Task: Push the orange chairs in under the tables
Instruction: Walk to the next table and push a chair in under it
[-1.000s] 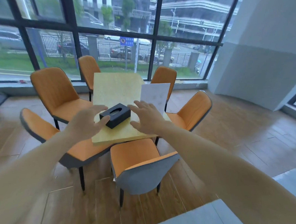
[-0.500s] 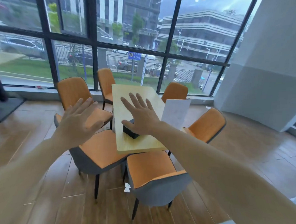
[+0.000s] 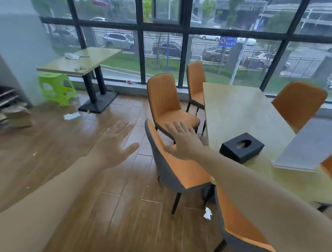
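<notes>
Several orange chairs with grey backs stand around a light wooden table (image 3: 235, 109). The nearest left chair (image 3: 180, 169) is angled, its seat partly under the table edge. Behind it stands a second chair (image 3: 167, 109), and a third (image 3: 195, 83) by the window. Another chair (image 3: 240, 236) sits at the table's near end, one more (image 3: 298, 102) on the far right. My right hand (image 3: 181, 140) hovers open above the nearest left chair's seat. My left hand (image 3: 113, 144) is open over the floor, left of that chair.
A black tissue box (image 3: 241, 146) and a grey board (image 3: 309, 144) lie on the table. A second table (image 3: 79, 61) with a green stool (image 3: 56, 88) stands at the back left. Paper scraps (image 3: 207, 215) lie on the wooden floor. Cardboard (image 3: 13, 115) is stacked far left.
My view has swung left, bringing the second table and green stool into sight. Both hands have moved from over the table to the left-side chairs and stay open.
</notes>
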